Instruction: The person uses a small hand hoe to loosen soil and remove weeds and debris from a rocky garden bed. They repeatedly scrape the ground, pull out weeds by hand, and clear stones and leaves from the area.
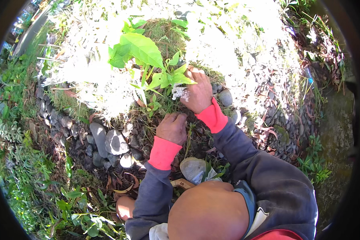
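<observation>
In the head view my left hand (171,128) rests low against the grass and dark soil. Its fingers curl downward, and their tips are hidden. Farther forward and to the right, my right hand (199,89) reaches into the dry grass (214,73) beside a leafy green plant (165,76). Leaves partly cover the fingers of that hand. Against its thumb side is a ragged whitish-grey scrap (179,91), whose material is unclear. Whether either hand grips any grass cannot be seen. One large bright leaf (142,49) spreads ahead of both hands.
Rounded stones (116,142) border the bed at left, and a grey stone (225,97) sits by my right wrist. Below are my bare knee (208,210), a pale shoe toe (192,168) and a wooden piece (183,183) bearing a number. Paving (336,135) runs along the right.
</observation>
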